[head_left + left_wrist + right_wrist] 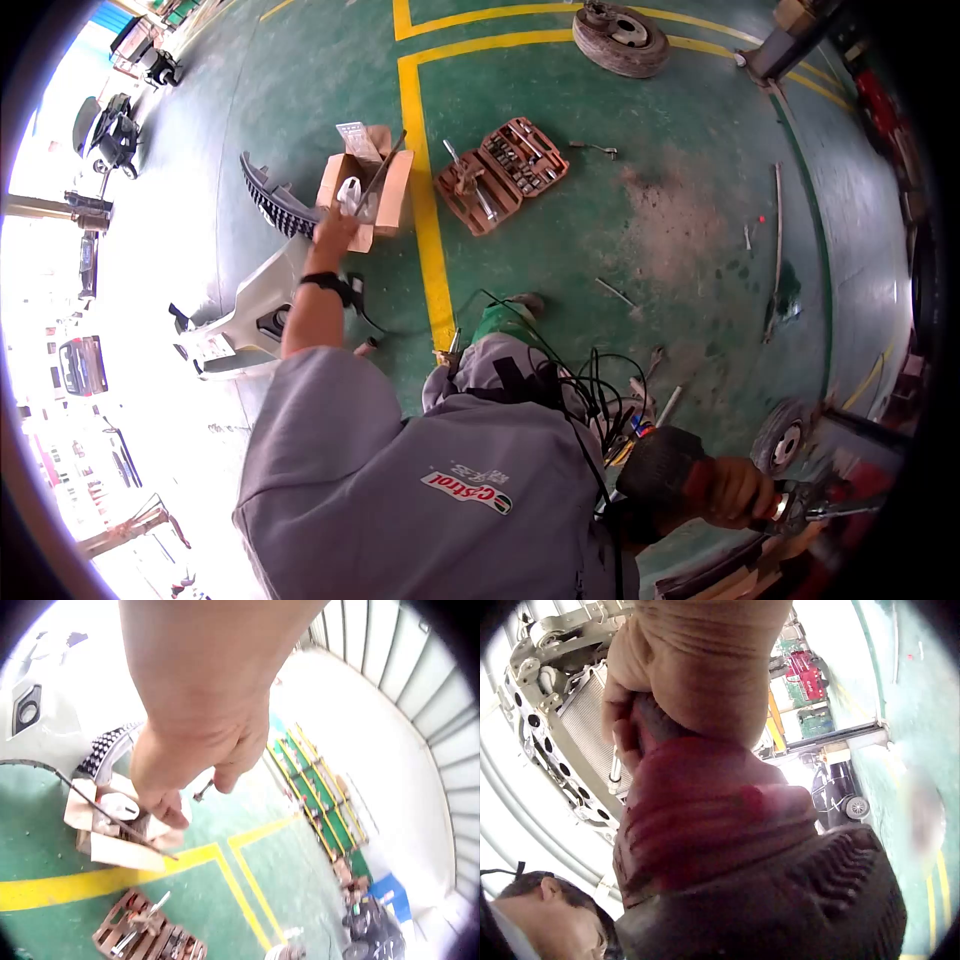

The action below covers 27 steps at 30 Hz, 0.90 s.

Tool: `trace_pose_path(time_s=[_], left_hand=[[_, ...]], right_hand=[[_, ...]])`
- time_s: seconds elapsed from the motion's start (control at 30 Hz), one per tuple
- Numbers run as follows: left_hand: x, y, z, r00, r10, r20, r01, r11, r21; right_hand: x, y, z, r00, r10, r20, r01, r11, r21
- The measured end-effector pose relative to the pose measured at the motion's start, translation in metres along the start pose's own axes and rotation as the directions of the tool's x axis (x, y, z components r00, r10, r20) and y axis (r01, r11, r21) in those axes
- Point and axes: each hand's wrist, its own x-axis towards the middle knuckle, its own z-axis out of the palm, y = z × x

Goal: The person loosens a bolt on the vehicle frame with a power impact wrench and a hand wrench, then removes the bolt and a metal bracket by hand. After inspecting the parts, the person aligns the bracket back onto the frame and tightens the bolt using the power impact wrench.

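My left hand (335, 232) reaches over the near edge of an opened cardboard box (393, 205). In the left wrist view its thumb and fingers stand apart, with a small bolt-like metal piece (202, 790) showing in the gap. A thin dark rod (112, 819) slants across the box, below the fingers. At lower right in the head view, my right hand (738, 492) grips a cordless impact wrench (712, 817) by its handle, its dark battery (662, 465) toward my body. Beyond the fingers, a slim silver shaft (615, 766) shows in front of a car's radiator (585, 720).
A black grille (272, 200) and a white bumper (255, 300) lie beside the box. An open brown socket set (500, 175) stands across the yellow line. Black cables (590, 385) loop near my legs. A wheel (622, 40) lies at the back. Another person (551, 915) appears lower left.
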Motion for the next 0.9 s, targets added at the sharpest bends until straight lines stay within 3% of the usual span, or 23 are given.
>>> trace_pose_path(time_s=[0.03, 0.07, 0.1, 0.13, 0.17, 0.23, 0.27, 0.33, 0.37, 0.4, 0.43, 0.47, 0.5, 0.57, 0.63, 0.7, 0.9], left_hand=[[-0.003, 0.083, -0.066, 0.955, -0.294, 0.030, 0.296, 0.953, -0.072], [0.012, 0.042, -0.051, 0.980, -0.108, 0.168, 0.185, 0.806, -0.562], [0.040, -0.037, -0.023, 0.973, 0.129, 0.190, 0.120, 0.416, -0.901], [0.059, -0.136, 0.021, 0.935, 0.330, 0.128, -0.067, 0.521, -0.851], [0.074, -0.133, 0.024, 0.928, 0.348, 0.135, -0.073, 0.522, -0.850], [0.056, -0.119, 0.025, 0.889, 0.439, 0.128, -0.305, 0.780, -0.547], [0.054, -0.088, 0.028, 0.933, 0.335, 0.134, -0.245, 0.861, -0.445], [0.037, -0.029, 0.020, 0.974, 0.174, 0.144, -0.091, 0.886, -0.455], [0.040, 0.003, 0.024, 0.978, 0.130, 0.163, -0.029, 0.857, -0.514], [0.037, 0.041, 0.024, 0.974, 0.095, 0.205, 0.047, 0.802, -0.595], [0.049, 0.076, 0.030, 0.961, 0.093, 0.259, 0.116, 0.716, -0.688], [0.053, 0.106, 0.035, 0.943, 0.083, 0.323, 0.203, 0.624, -0.754], [0.050, 0.134, 0.040, 0.910, 0.059, 0.410, 0.320, 0.528, -0.787], [0.049, 0.195, 0.045, 0.812, 0.065, 0.580, 0.508, 0.411, -0.757], [0.046, 0.261, 0.044, 0.700, 0.110, 0.705, 0.622, 0.391, -0.679], [0.031, 0.279, 0.036, 0.610, 0.096, 0.786, 0.696, 0.410, -0.590], [0.000, 0.346, 0.044, 0.379, 0.241, 0.894, 0.677, 0.587, -0.445]], right_hand=[[0.002, 0.004, 0.003, 1.000, 0.010, 0.016, -0.010, 1.000, -0.013], [0.010, 0.007, 0.001, 0.999, 0.025, 0.029, -0.025, 0.999, -0.026], [0.019, 0.010, -0.004, 0.999, 0.024, 0.025, -0.023, 0.999, -0.027], [0.026, 0.011, -0.012, 0.991, 0.071, 0.110, -0.074, 0.997, 0.020], [0.030, 0.012, -0.022, 0.977, 0.096, 0.190, -0.108, 0.992, 0.057], [0.038, 0.018, -0.039, 0.967, 0.111, 0.228, -0.137, 0.985, 0.103], [0.033, 0.017, -0.034, 0.961, 0.097, 0.260, -0.128, 0.986, 0.105], [0.029, 0.009, -0.030, 0.933, -0.002, 0.360, -0.041, 0.993, 0.112], [0.026, 0.024, -0.043, 0.920, 0.035, 0.391, -0.131, 0.966, 0.223], [0.015, 0.023, -0.037, 0.940, 0.020, 0.341, -0.117, 0.957, 0.267], [0.041, 0.055, -0.038, 0.845, 0.050, 0.533, -0.305, 0.863, 0.403], [0.030, 0.018, -0.039, 0.778, 0.050, 0.627, -0.245, 0.942, 0.229], [-0.004, 0.024, -0.027, 0.950, -0.039, 0.309, -0.046, 0.963, 0.264], [-0.015, 0.015, 0.013, 0.984, -0.176, 0.017, 0.177, 0.984, -0.022], [-0.033, 0.015, 0.037, 0.956, -0.284, -0.078, 0.276, 0.956, -0.096], [-0.020, 0.010, 0.039, 0.960, -0.274, -0.053, 0.269, 0.960, -0.076], [-0.104, -0.022, 0.072, 0.880, -0.473, -0.047, 0.443, 0.852, -0.279]])
